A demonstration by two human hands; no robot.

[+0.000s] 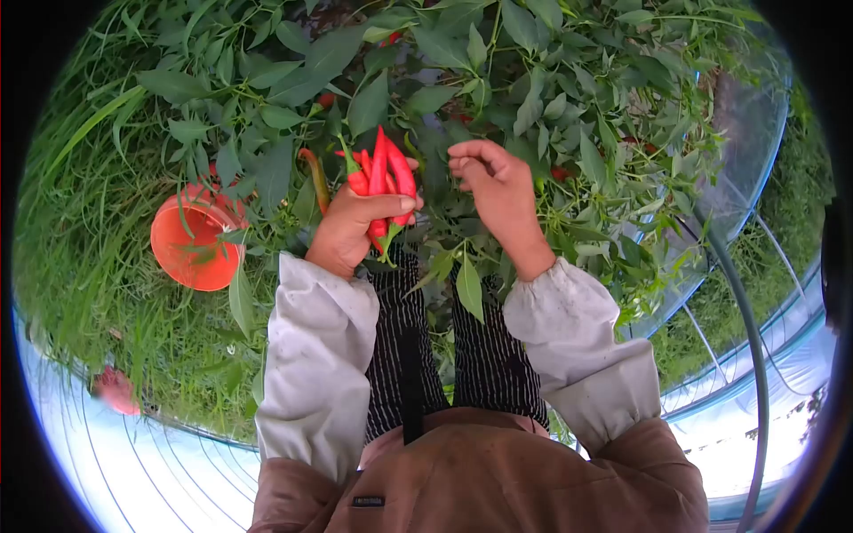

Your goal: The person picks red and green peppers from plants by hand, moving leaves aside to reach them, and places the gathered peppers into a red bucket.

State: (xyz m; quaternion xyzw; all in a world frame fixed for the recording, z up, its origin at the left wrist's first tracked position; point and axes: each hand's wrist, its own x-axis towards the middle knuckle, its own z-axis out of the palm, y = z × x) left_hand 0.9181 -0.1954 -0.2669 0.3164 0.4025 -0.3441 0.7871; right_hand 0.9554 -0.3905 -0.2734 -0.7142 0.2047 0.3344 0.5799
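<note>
My left hand [354, 218] is closed around a bunch of several red chili peppers [379, 169]. Their tips and some green stems stick out above and below the thumb. To the right, level with the bunch and apart from it, is my right hand [500, 191], its fingers curled inward near the leaves. Whatever those fingers hold, if anything, is hidden. A brownish-green chili pepper [315, 178] hangs just left of my left hand. Leafy chili plants [435, 53] spread in front of both hands, with more red chilies partly covered by leaves.
An orange-red bucket [197, 240] lies tilted in the tall grass [89, 195] at left, its mouth facing me. At right, a dark hose or pipe [751, 346] curves past clear plastic sheeting [755, 133]. White sheeting [133, 471] lines the lower left.
</note>
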